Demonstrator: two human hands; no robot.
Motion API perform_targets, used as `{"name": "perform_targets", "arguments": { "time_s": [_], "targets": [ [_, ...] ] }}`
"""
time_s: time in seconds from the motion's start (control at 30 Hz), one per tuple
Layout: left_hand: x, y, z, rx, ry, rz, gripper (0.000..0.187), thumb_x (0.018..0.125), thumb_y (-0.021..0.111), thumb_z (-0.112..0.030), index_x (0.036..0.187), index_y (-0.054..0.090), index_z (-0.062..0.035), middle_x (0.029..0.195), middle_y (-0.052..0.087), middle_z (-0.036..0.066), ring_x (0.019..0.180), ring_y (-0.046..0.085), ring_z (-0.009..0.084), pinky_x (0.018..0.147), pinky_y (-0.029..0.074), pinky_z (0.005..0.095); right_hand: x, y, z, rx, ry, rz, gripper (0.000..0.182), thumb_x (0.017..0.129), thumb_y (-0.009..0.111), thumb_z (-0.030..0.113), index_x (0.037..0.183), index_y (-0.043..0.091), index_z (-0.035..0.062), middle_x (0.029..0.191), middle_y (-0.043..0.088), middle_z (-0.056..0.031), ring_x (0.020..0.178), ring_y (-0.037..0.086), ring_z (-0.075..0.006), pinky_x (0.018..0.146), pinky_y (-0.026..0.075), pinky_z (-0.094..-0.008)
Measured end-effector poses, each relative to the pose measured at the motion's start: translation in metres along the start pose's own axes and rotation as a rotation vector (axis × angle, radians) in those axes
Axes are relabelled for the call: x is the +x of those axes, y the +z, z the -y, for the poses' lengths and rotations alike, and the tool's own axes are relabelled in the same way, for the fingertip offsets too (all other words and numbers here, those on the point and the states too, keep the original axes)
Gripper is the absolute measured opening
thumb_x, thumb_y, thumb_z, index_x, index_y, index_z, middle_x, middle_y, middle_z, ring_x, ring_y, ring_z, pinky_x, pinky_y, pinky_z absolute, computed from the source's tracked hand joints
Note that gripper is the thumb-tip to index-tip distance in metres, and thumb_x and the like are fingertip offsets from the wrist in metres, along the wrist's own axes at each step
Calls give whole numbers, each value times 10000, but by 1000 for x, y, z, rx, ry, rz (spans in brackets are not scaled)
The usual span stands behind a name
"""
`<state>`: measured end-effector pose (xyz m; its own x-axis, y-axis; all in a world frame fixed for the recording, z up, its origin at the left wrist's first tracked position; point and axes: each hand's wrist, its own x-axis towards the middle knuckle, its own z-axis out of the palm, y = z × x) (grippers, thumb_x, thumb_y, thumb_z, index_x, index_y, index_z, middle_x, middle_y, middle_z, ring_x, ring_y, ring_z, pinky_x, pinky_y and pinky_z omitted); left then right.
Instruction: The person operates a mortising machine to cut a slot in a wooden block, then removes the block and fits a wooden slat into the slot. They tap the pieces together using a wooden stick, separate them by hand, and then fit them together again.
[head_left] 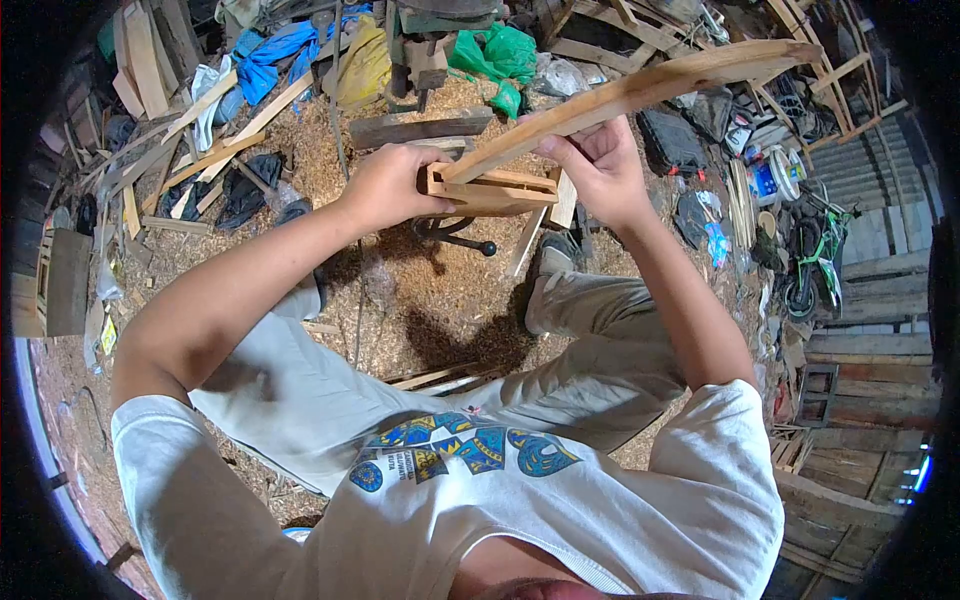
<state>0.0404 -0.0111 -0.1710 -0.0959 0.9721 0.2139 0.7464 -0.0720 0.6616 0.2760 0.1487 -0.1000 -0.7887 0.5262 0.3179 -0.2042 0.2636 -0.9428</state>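
Observation:
A long, slightly curved wooden board (680,82) slants from the middle up to the upper right. My right hand (600,165) pinches its lower edge between thumb and fingers. The board's lower left end meets a small wooden frame (495,200) made of parallel strips, near the middle of the view. My left hand (400,185) is closed around the left end of that frame. Below the frame, a dark metal handle with a round knob (487,248) sticks out.
Wood shavings (440,330) cover the ground. Loose planks (215,150) and a blue sheet (262,65) lie at the upper left. Yellow (363,68) and green (500,52) bags are at the top. A black case (670,142) and a small green bike (825,260) stand at the right.

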Motion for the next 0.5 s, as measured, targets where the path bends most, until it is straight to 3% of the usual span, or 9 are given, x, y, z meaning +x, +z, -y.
{"name": "perform_targets", "arguments": {
  "time_s": [0.1, 0.17, 0.5],
  "targets": [
    [2, 1, 1, 9, 14, 5, 534, 697, 927, -381, 1133, 778, -111, 1022, 775, 169, 961, 742, 367, 859, 573, 460, -1, 0, 5, -41, 10, 16, 463, 981, 683, -58, 1356, 418, -1, 1319, 664, -195, 1279, 642, -298, 1093, 542, -460],
    [2, 1, 1, 36, 40, 5, 524, 701, 926, -375, 1126, 777, -106, 1008, 773, 169, 950, 742, 368, 850, 574, 459, -1, 2, 6, -92, -26, 1, 361, 1006, 637, -50, 1296, 431, 12, 1299, 698, -235, 1244, 678, -299, 1058, 559, -423],
    [2, 0, -10, 38, 56, 11, 487, 718, 922, -348, 1118, 774, -113, 969, 773, 169, 904, 740, 378, 819, 576, 462, -3, -3, 15, -98, 44, 28, 407, 983, 681, -40, 1317, 451, -11, 1264, 718, -202, 1252, 669, -288, 1108, 528, -443]
  ]
}}
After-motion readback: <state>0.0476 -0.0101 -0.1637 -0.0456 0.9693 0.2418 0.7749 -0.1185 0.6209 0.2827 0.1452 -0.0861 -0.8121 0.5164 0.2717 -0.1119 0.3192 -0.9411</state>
